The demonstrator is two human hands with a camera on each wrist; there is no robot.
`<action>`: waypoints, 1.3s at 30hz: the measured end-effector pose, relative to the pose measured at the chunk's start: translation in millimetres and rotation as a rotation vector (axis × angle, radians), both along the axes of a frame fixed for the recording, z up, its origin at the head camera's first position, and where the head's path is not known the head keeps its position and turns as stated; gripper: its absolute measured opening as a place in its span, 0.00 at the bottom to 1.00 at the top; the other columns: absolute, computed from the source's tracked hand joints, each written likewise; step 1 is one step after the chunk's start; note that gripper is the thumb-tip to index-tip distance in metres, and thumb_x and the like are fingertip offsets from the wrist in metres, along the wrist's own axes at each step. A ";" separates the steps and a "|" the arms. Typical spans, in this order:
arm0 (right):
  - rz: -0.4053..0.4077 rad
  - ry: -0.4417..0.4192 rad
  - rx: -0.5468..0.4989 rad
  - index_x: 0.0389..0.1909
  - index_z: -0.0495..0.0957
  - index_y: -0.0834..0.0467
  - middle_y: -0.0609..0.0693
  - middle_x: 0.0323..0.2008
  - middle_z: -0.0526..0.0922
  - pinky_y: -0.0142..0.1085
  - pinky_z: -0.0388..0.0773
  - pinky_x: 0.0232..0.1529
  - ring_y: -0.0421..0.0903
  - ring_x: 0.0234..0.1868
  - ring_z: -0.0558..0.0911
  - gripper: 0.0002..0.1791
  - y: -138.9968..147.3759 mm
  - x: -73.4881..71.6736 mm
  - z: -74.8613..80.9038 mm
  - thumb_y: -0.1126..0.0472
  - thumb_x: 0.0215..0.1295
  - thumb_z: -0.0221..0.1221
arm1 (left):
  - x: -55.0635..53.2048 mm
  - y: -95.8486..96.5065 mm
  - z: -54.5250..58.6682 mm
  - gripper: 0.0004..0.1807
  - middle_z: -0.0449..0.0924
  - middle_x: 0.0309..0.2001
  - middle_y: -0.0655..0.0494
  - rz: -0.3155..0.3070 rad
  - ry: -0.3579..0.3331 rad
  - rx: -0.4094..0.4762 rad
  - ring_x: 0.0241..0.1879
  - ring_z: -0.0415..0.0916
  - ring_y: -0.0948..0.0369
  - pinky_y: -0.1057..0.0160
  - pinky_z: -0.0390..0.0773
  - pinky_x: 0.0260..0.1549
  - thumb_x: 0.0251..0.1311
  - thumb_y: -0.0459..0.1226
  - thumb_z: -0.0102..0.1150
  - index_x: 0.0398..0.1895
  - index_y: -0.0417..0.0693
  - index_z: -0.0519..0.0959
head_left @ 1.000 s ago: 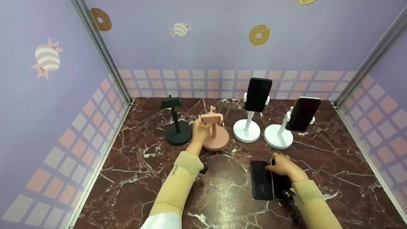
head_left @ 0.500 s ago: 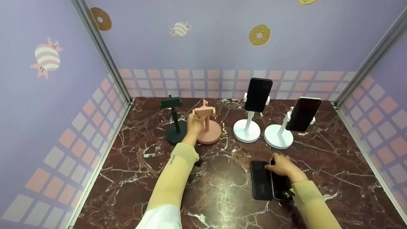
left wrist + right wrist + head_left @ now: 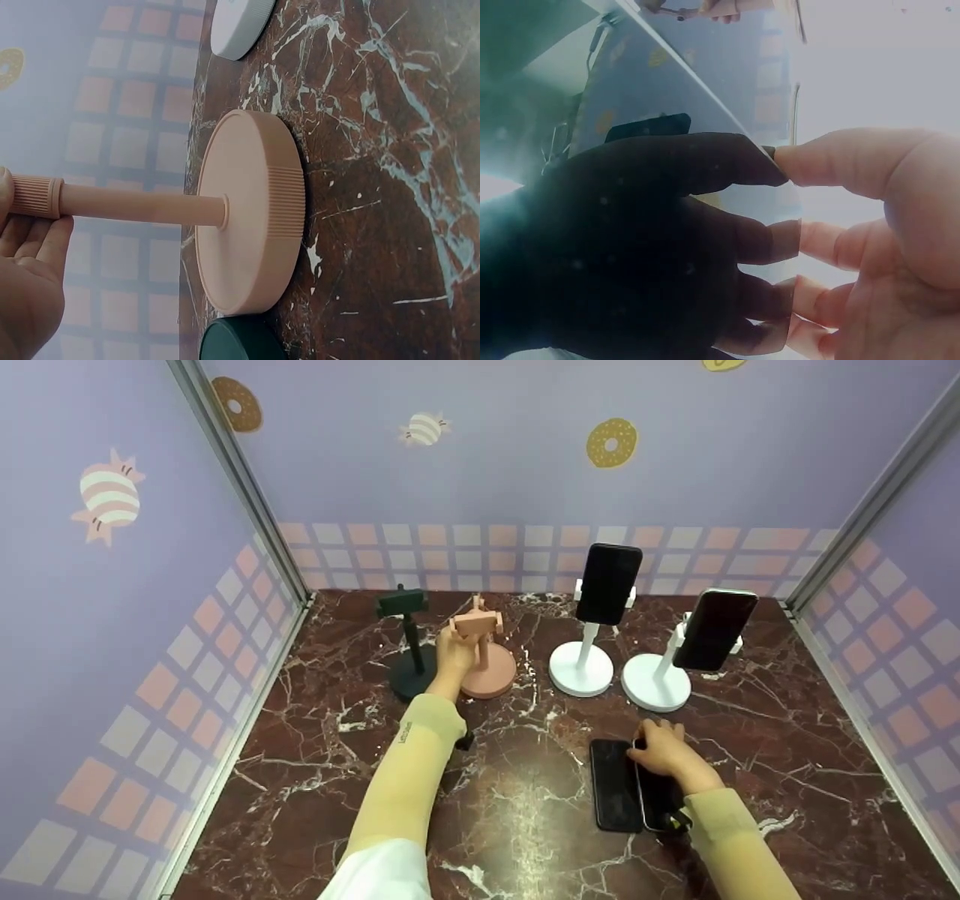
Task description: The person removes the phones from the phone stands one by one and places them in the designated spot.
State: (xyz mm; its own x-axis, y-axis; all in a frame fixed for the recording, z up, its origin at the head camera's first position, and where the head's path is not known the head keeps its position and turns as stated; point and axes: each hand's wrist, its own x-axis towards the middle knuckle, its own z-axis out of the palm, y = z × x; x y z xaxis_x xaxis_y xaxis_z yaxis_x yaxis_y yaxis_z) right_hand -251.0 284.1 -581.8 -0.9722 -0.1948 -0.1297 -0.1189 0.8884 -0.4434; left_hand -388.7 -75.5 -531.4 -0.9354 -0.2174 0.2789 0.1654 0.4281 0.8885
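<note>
In the head view my left hand [image 3: 454,654] grips the pink phone stand [image 3: 489,673] from its left side. The left wrist view shows its fingers round the ribbed collar [image 3: 34,196] of the post, with the round base [image 3: 247,214] on the table. Nothing sits in this stand's cradle. Farther right, my right hand [image 3: 664,750] holds the far end of a dark phone [image 3: 660,802] lying flat, thumb at its left edge. In the right wrist view the phone's glossy screen [image 3: 630,247] mirrors the hand. A second black phone [image 3: 616,787] lies flat alongside.
A dark green stand [image 3: 411,671] stands just left of the pink one. Two white stands [image 3: 581,669] at the right hold upright phones [image 3: 609,583]. Patterned walls [image 3: 517,472] enclose the back and sides of the marbled table [image 3: 330,802].
My left hand has shifted the pink stand left and slightly back, closer to the dark green one. The right hand and the two lying phones have stayed nearly still.
</note>
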 end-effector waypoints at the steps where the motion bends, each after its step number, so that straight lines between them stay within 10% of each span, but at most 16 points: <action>1: -0.002 0.002 0.000 0.39 0.73 0.67 0.66 0.39 0.76 0.60 0.59 0.54 0.66 0.47 0.69 0.16 0.2 0.0 -0.4 0.60 0.59 0.66 | 2.5 1.7 2.8 0.20 0.88 0.47 0.38 0.007 -0.009 0.007 0.51 0.86 0.45 0.51 0.84 0.53 0.60 0.33 0.64 0.55 0.33 0.83; 39: -0.023 0.039 -0.022 0.41 0.72 0.68 0.68 0.41 0.76 0.63 0.59 0.58 0.69 0.51 0.71 0.16 -0.8 6.1 -1.0 0.62 0.61 0.66 | -0.1 3.6 2.7 0.27 0.87 0.50 0.34 -0.005 -0.072 0.034 0.54 0.83 0.41 0.47 0.81 0.59 0.62 0.36 0.67 0.59 0.25 0.78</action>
